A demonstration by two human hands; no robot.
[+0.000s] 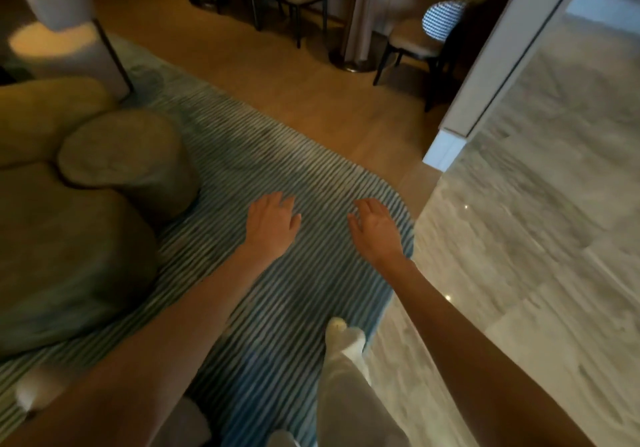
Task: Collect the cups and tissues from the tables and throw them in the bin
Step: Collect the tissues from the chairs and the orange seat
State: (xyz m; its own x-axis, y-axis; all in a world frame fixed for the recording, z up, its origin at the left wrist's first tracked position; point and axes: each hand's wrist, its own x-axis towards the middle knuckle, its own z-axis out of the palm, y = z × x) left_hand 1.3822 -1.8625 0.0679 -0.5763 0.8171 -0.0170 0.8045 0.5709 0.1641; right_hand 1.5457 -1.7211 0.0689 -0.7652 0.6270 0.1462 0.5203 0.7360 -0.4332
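Hands, both bare and holding nothing, reach forward over a striped rug (277,155) as I look down from the head camera. My left hand (272,225) has its fingers (285,202) loosely spread and released; my right hand (375,230) is the same, palm down, fingers relaxed. They sit near each other but apart, held out in front, which I judge to be the pose of someone walking between places and not of reaching for anything. One foot in a pale shoe (341,334) steps along the rug's right edge, beside a marble floor (540,238).

No cup, tissue or bin shows anywhere in view, so I cannot say where they are. A round desk on a pedestal (360,20) stands well ahead with chairs (412,44) around it, but its top is cut off, hiding whatever lies on it. To the left are green pouffes (128,162) and a sofa. My guess is that the desk ahead is where I need to go next.

The picture is blurred. No brand, label or writing can be read.
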